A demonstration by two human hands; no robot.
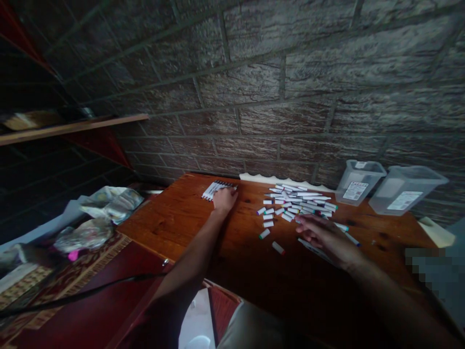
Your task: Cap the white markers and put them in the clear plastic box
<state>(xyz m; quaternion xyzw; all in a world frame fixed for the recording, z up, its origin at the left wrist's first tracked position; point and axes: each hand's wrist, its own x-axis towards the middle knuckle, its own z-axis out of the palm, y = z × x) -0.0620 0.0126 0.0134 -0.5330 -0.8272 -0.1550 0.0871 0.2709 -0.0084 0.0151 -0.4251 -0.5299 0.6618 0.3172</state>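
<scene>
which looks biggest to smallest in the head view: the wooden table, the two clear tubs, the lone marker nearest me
1. wooden table
2. right clear tub
3. left clear tub, only slightly smaller-looking; these two may really be alike
4. lone marker

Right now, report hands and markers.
Left hand on the lined-up marker row, grip unclear. Right hand open, fingers spread, at near edge of the loose marker pile. Two clear plastic tubs behind the pile.

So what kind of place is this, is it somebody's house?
Probably a room in someone's home: a wooden table stands against a brick wall, a patterned rug lies beside it, and loose markers sit near two clear plastic tubs.
</scene>
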